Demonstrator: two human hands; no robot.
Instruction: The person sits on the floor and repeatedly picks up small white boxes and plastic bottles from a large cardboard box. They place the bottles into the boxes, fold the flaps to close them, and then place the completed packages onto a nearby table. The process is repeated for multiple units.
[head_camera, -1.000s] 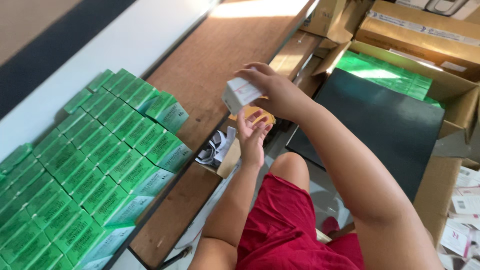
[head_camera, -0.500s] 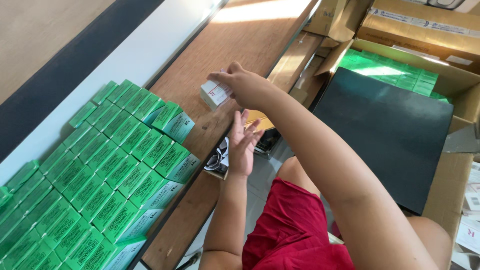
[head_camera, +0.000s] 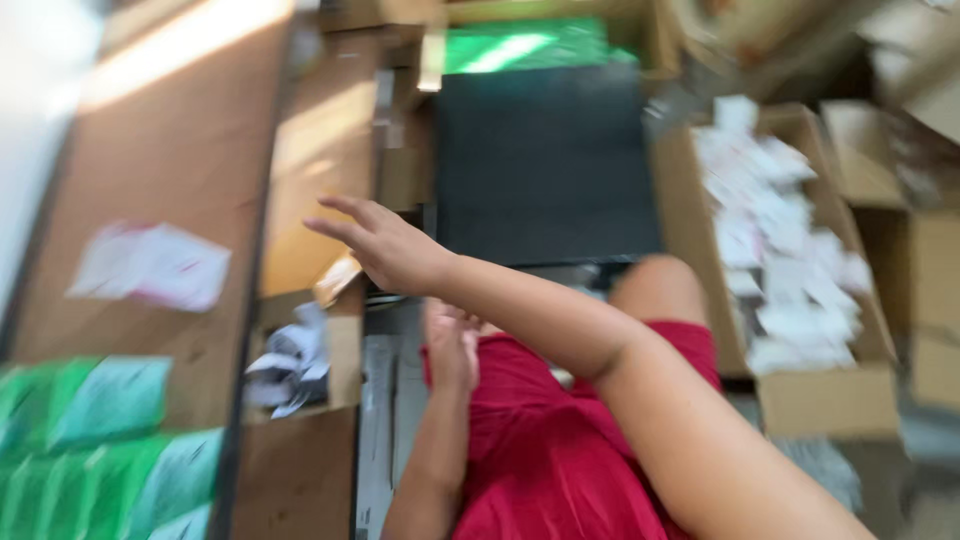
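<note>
Since half a second ago your right hand (head_camera: 385, 245) has let go of the small white box (head_camera: 150, 265), which now lies flat on the brown bench (head_camera: 190, 150), well to the left of that hand and apart from it. The view has also swung right, so the rows of green boxes (head_camera: 110, 440) now sit only at the lower left, below and left of the hand, tight side by side with pale ends showing.

Your right hand hangs above the edge of the bench with its fingers (head_camera: 335, 222) spread and loosely stretched toward the left, palm down, holding nothing. Its forearm runs down to the right across your red shorts (head_camera: 560, 450).

Your left hand (head_camera: 452, 340) is raised just below the right wrist, beside your lap; blur hides the fingers, so you cannot tell whether it is spread or closed, or whether it holds anything.

Just below the right hand a small open cardboard carton (head_camera: 340, 350) holds crumpled white and grey wrappers (head_camera: 290, 365). Beyond the hand, to its upper right, lies a flat black sheet (head_camera: 545, 160), with a bright green patch (head_camera: 520, 45) further off behind it. Far to the right stands a large open cardboard box (head_camera: 830, 400) full of loose white paper slips (head_camera: 780, 240).
</note>
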